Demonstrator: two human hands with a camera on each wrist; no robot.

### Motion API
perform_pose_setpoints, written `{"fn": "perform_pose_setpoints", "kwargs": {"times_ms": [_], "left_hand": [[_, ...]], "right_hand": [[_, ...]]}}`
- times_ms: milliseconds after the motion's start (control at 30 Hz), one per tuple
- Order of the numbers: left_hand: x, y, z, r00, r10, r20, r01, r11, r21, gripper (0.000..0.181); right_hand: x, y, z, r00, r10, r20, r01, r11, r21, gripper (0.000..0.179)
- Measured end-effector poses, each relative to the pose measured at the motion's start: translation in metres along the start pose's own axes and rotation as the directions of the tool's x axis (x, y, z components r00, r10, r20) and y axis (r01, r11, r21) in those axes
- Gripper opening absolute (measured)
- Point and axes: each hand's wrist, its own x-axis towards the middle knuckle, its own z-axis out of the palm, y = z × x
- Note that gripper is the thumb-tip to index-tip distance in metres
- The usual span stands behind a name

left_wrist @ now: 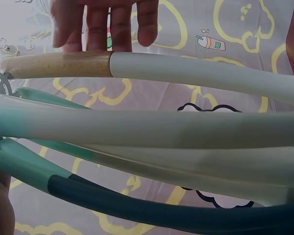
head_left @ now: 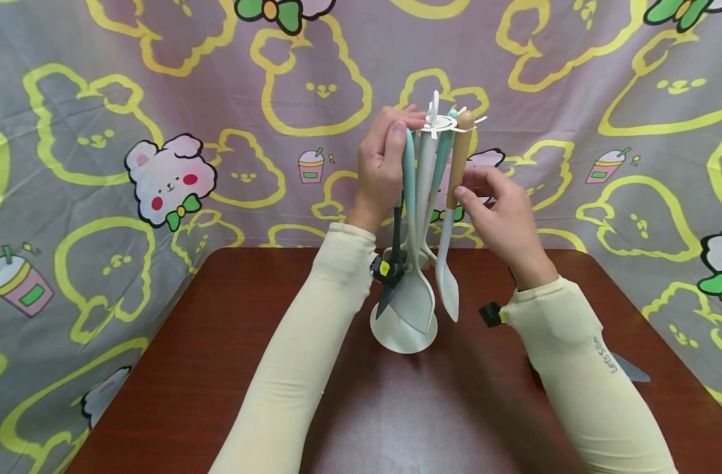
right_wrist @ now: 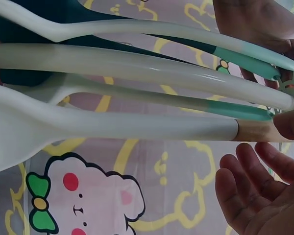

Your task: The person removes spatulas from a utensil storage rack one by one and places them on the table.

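A white rotating utensil rack [head_left: 404,342] stands on the table, hung round with several kitchen utensils. My left hand [head_left: 380,158] holds the rack at its top, thumb beside a teal handle [head_left: 410,168]. On the right side, a white kitchen utensil with a wooden handle [head_left: 459,158] hangs down from rack height. My right hand [head_left: 503,207] pinches that handle between thumb and fingers; in the right wrist view the thumb [right_wrist: 290,125] overlaps the wood. A broad pale utensil head [head_left: 414,299] and a dark one hang in front, close over the base.
The brown table [head_left: 248,316] runs up to a patterned curtain [head_left: 219,164] behind and at both sides. A grey pointed blade [head_left: 632,368] lies on the right of the table, partly hidden by the right sleeve [head_left: 574,368].
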Motion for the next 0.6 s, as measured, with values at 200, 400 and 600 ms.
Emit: {"fn": "perform_pose_setpoints", "kwargs": {"times_ms": [200, 400, 600], "left_hand": [[-0.002, -0.016, 0.000, 0.999, 0.032, 0.001, -0.032, 0.999, -0.015, 0.031], [-0.002, -0.018, 0.000, 0.999, 0.054, 0.000, -0.054, 0.998, -0.037, 0.030], [-0.002, -0.018, 0.000, 1.000, 0.025, 0.004, -0.025, 0.999, -0.026, 0.031]], "right_hand": [[0.003, 0.001, 0.006, 1.000, 0.019, 0.013, -0.019, 1.000, 0.014, 0.031], [0.002, 0.004, 0.012, 1.000, 0.003, 0.021, -0.004, 0.999, 0.033, 0.028], [0.002, 0.009, 0.019, 1.000, -0.030, 0.000, 0.030, 0.999, 0.027, 0.025]]}}
